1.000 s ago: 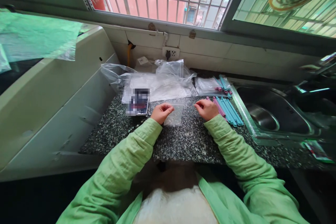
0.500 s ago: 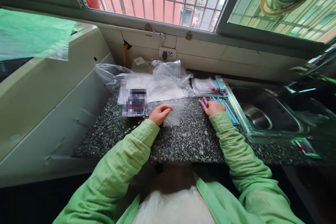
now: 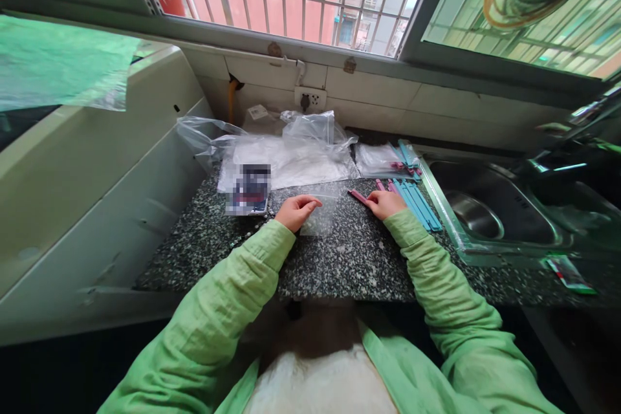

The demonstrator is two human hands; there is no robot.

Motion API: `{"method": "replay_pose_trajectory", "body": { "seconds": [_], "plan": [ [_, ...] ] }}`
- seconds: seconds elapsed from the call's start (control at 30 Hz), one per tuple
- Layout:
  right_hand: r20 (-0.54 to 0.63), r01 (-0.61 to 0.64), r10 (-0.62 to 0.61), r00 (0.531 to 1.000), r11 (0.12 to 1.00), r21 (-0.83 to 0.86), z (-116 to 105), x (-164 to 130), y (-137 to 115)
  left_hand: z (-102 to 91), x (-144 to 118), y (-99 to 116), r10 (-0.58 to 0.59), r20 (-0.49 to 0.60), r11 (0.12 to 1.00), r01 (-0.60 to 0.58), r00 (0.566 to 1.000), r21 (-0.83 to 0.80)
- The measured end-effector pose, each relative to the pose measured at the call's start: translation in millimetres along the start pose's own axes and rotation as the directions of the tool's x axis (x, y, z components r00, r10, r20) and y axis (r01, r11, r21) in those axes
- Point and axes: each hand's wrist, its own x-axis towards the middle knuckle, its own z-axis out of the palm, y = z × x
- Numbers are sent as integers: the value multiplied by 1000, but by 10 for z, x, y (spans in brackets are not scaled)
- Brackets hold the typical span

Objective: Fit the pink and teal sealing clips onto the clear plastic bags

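Pink stick (image 3: 358,195) pinched in right hand (image 3: 387,203) fingers; left hand (image 3: 297,211) grips clear bag (image 3: 320,215).

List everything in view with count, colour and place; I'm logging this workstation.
small clear bag: one, transparent, flat on the counter under the left hand
pink stick: one, at the right hand's fingertips
blue and pink sticks: a pile, count unclear, beside the sink
bagged sticks: one clear packet, behind the pile
plastic bags: heap, clear, back of counter
counter: one, speckled dark granite
sink: one, steel, right
wall socket: one, white, on the tiles
left hand: on the small clear bag
right hand: touching the pink stick
sleeves: two, green
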Motion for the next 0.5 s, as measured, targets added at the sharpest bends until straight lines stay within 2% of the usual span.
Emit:
{"method": "replay_pose_trajectory", "body": {
  "seconds": [0.2, 0.33, 0.43, 0.5],
  "plan": [
    [-35, 8, -7, 999, 1000, 17, 48, 32, -49, 8, 1, -11, -12, 13, 999, 11, 1000, 33],
    [-118, -19, 18, 993, 1000, -8, 54, 45, -65, 5, -5, 0, -13, 22, 999, 12, 1000, 47],
    [-193, 44, -37, 981, 998, 34, 43, 24, -63, -1, -7, 9, -17, 20, 998, 16, 1000, 57],
    [-188, 109, -98, 977, 993, 53, 39, 2, -68, -3, -6, 13, -16, 21, 998, 15, 1000, 62]
  ]
}}
